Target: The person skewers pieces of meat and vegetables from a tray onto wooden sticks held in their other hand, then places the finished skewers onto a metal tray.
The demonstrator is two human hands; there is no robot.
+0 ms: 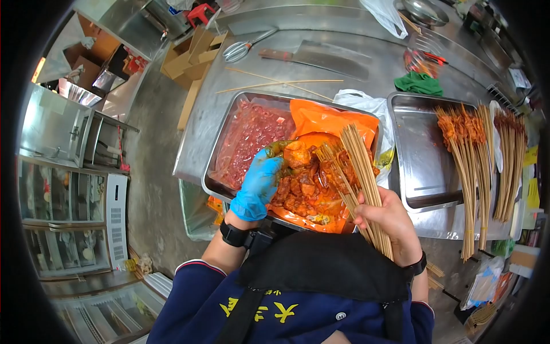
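My left hand [256, 184], in a blue glove stained with orange marinade at the fingers, is closed on a chunk of marinated meat [296, 153]. It is over the left side of a pile of red-orange marinated meat [298, 192], which lies on an orange plastic bag [329, 116] in a metal tray [212, 166]. Bare, my right hand [389, 221] is wrapped round a bundle of bamboo skewers [365, 163]. Their upper ends lean over the tray's right side, and a few reach the meat. A clear bag of raw red meat [252, 137] fills the tray's left part.
To the right stands a second metal tray [427, 149], with meat skewers [464, 149] across its right side and darker skewers [511, 166] beyond. A cleaver [326, 60], scissors [246, 47], loose skewers [281, 84] and a green cloth [419, 83] lie behind the trays.
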